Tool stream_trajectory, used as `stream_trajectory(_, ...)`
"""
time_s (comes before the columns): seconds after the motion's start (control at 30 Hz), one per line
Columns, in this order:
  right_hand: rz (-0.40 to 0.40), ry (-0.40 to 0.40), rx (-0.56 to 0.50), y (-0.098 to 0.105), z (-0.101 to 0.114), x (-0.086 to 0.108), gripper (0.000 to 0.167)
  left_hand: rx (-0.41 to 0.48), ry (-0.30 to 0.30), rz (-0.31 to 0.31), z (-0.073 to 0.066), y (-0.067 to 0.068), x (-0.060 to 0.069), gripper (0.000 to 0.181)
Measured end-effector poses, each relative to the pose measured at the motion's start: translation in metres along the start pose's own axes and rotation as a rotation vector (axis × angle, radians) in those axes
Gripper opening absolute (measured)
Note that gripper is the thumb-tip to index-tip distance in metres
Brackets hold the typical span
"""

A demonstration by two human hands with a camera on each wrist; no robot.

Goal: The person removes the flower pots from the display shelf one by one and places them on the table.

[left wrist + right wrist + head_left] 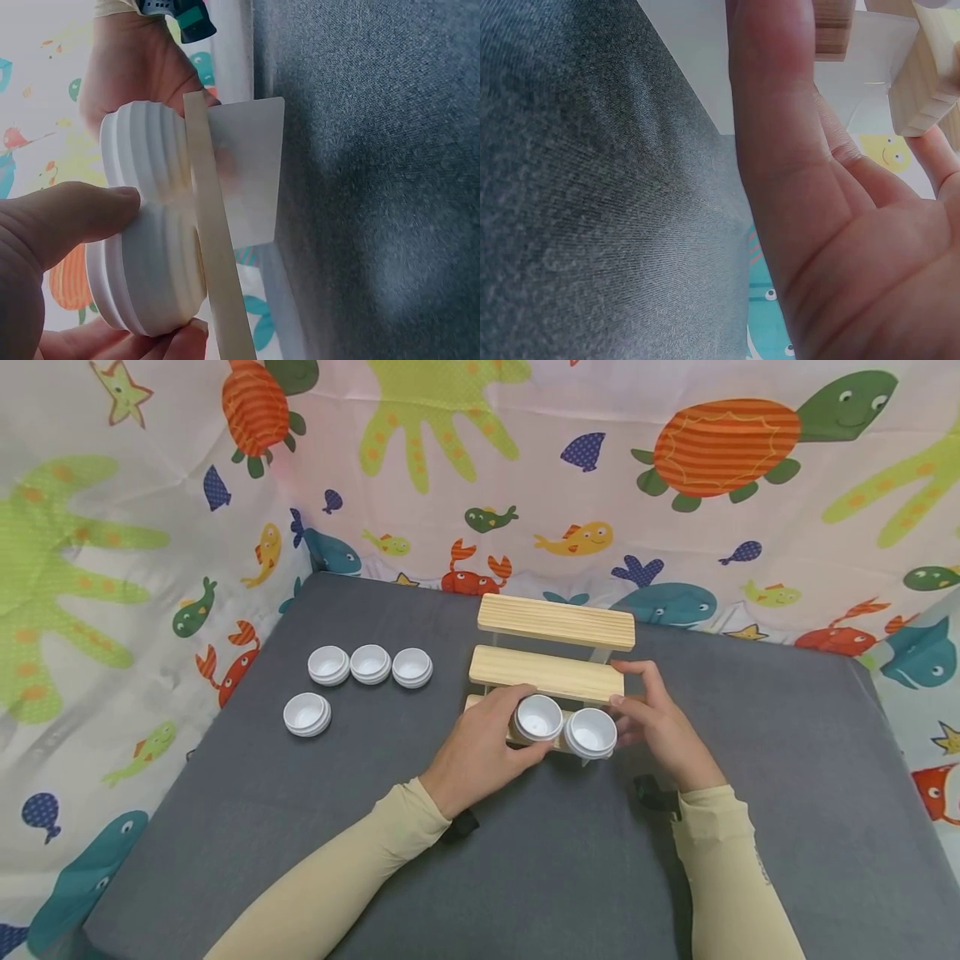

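Note:
A three-step wooden rack (555, 620) with see-through side panels stands on the grey table. Two stacks of small white bowls sit side by side on its lowest step. My left hand (483, 739) grips the left bowl stack (539, 717), thumb on the near side and fingers around the far side. In the left wrist view this stack (161, 270) shows several nested rims against the plank. Beside it is the right bowl stack (591, 732). My right hand (667, 727) touches the rack's right end with extended fingers; some of its fingers are hidden.
To the left on the grey table (360, 860), three more white bowl stacks (371, 664) form a row, with another stack (307, 714) nearer me. A cloth printed with sea animals (450, 510) hangs behind and along the sides.

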State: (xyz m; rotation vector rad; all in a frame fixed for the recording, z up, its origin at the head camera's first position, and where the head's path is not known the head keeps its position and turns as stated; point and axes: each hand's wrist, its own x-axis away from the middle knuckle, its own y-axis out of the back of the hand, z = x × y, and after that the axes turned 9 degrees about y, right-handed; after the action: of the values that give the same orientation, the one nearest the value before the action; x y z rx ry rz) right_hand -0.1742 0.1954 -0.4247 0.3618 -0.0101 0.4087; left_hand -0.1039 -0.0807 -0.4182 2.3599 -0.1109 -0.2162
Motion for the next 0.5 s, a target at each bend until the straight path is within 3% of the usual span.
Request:
stream_trajectory(0.2, -0.007, 0.016, 0.001, 0.0, -0.003, 0.001, 0.055, -0.032, -0.006, -0.032, 0.005, 0.007, 0.005, 0.063)
stream_trajectory(0.5, -0.004, 0.009, 0.021, -0.001, -0.001, 0.001, 0.053, 0.008, 0.025, -0.054, 0.015, 0.021, 0.016, 0.063)
